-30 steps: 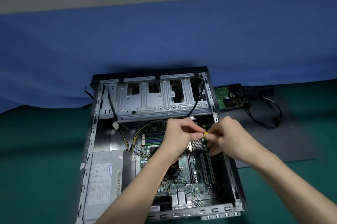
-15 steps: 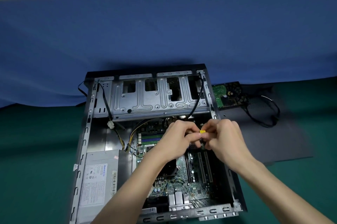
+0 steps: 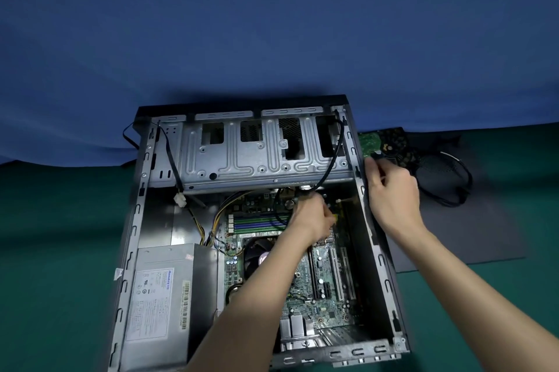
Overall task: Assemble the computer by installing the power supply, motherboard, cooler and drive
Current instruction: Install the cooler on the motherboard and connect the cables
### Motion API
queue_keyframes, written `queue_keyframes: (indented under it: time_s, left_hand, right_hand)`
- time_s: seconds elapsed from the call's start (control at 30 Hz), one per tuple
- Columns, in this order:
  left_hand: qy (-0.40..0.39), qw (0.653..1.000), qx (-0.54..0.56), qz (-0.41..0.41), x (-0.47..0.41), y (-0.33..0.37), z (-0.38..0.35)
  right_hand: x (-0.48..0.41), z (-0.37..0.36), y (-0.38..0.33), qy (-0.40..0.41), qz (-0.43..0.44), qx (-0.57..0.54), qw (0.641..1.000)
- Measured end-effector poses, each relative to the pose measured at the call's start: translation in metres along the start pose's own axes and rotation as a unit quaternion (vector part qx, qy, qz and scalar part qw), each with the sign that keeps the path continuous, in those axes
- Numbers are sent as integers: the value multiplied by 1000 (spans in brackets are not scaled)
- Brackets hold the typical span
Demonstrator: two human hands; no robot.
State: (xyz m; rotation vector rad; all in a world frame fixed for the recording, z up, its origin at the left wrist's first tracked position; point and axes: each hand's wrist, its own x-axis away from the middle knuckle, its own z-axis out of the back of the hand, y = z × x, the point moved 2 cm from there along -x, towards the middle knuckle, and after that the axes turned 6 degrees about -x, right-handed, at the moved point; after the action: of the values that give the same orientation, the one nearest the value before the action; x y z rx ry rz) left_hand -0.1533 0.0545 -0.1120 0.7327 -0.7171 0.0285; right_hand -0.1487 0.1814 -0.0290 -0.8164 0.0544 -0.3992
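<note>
Yellow plug (image 3: 334, 216) half hidden behind left hand (image 3: 313, 216)

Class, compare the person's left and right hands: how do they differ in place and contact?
Place: left hand is inside the case; right hand is outside its right wall. Contact: left hand pinches a yellow connector; right hand is at the drive. Both have curled fingers.

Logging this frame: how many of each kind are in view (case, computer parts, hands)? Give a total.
computer case: 1
power supply: 1
motherboard: 1
drive: 1
yellow connector: 1
hands: 2, left hand and right hand
total: 7
</note>
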Motion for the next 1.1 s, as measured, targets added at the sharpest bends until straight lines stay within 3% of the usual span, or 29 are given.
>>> queue_keyframes:
  time_s: [0.23,0.8,1.1]
  left_hand:
    - [-14,998,48,32,-17,4,-8]
    - [-83,995,15,44,-23,9,-5]
    - [-13,993,-118,-19,-24,19,-7]
  right_hand:
    - [3,-7,3,38,23,1,999]
    - [3,-8,6,63,44,-8,997]
    - [2,-9,6,68,43,-3,997]
